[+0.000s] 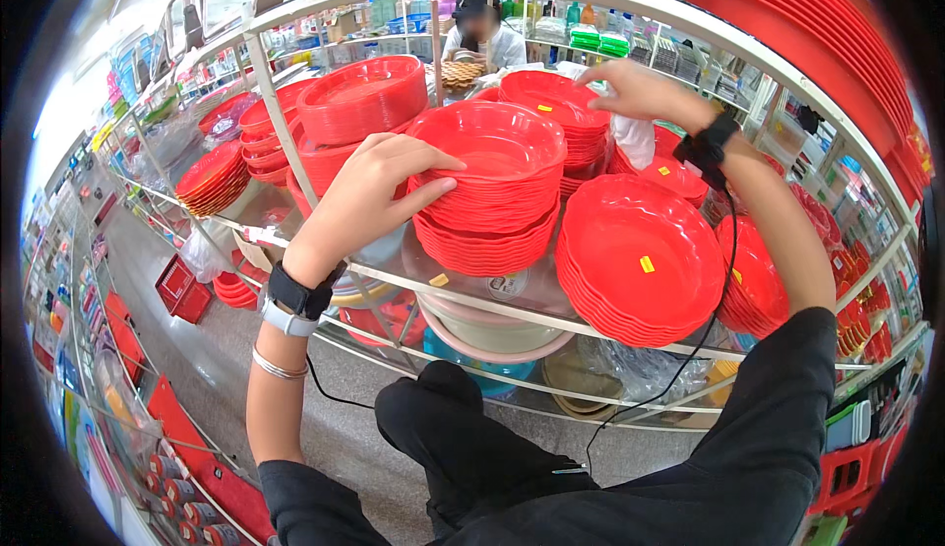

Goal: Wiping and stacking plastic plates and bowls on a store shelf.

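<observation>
My left hand (380, 188) is at the near left side of a tall stack of scalloped red plastic bowls (487, 202). Its index finger and thumb lie against the upper rims; whether they grip a rim I cannot tell. Over the stack behind, red plastic dishes (554, 99) with a yellow sticker, reaches my right hand (642, 89), slightly blurred. A white cloth (635, 140) hangs from beneath its palm and shows between the fingers. Closer to me on the right, another stack of fluted red dishes (641, 250) tilts towards the shelf's front edge.
White metal rails (472, 298) edge the shelf. Thick red basins (362, 99) are piled at left; large red trays (805, 36) overhang at upper right. Pale tubs (491, 328) sit one level down. A person (483, 40) is beyond the rack. A black cable (694, 354) trails from my right wrist.
</observation>
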